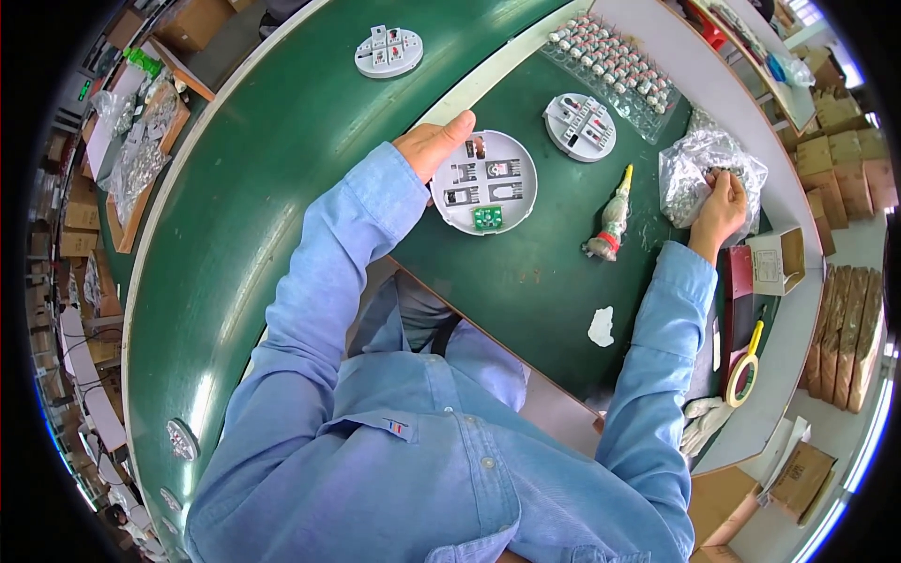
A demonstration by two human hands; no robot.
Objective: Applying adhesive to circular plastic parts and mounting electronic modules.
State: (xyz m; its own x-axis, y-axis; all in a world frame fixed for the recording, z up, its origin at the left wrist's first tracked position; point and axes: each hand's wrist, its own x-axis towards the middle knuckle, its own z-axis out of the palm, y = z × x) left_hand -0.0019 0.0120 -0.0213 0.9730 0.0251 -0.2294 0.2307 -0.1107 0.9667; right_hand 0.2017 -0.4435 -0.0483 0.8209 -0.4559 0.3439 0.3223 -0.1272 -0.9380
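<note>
My left hand [434, 148] grips the rim of a round white plastic housing [516, 208], thumb on top and the other fingers mostly hidden. Inside the housing are several dark metal contact pieces and a small green circuit board [487, 219]. At the right, my right hand [721, 208] reaches into a clear plastic bag [678, 178] of small parts. Its fingers are pinched together, and whatever is between them cannot be made out. A second round white unit [580, 127] rests on the green bench between the hands. Below it lies a tool with a wrapped handle, yellow tip and red band [615, 218].
A clear tray of small round parts [615, 66] lies at the back. Another white unit [389, 52] sits on the green conveyor [282, 141] at left. Along the right bench wall are an open carton [779, 260], a yellow-rimmed magnifier [744, 375] and a glove [702, 424].
</note>
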